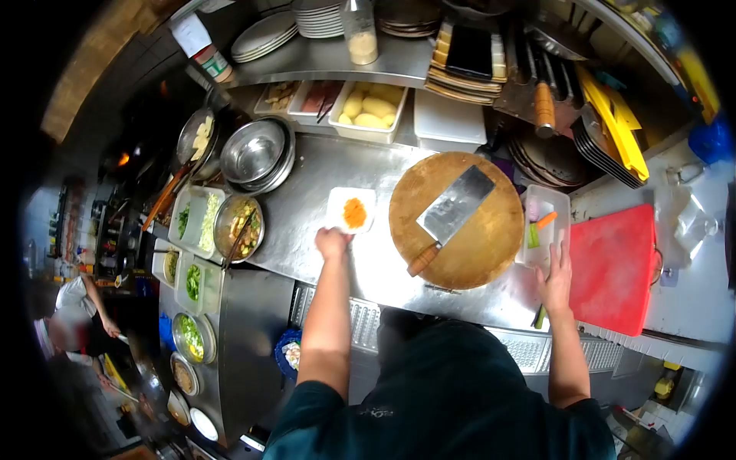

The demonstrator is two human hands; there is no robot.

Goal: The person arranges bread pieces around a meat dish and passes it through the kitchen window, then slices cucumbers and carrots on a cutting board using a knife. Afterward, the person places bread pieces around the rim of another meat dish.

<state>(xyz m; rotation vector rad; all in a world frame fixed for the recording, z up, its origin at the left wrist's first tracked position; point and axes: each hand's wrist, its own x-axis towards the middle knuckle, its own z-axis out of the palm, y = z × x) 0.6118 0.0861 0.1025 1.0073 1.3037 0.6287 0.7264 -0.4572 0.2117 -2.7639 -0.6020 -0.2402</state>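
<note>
My left hand (333,242) is closed on the near edge of a small square white dish (335,201), at the left of the round board. Finely cut orange food (354,213), which looks like carrot, lies in the dish. My right hand (558,277) has its fingers stretched out against the near right side of a clear plastic container (553,203). That container holds an orange carrot piece (547,220) and a green piece (533,235). Between my hands a cleaver (458,205) with a wooden handle lies flat on the round wooden chopping board (491,253).
A red cutting board (613,268) lies at the right. Metal bowls (253,151) and a bowl of mixed food (238,228) stand at the left. Peeled potatoes (370,105) fill a tub under the back shelf (330,67). Another person (77,307) works at the far left.
</note>
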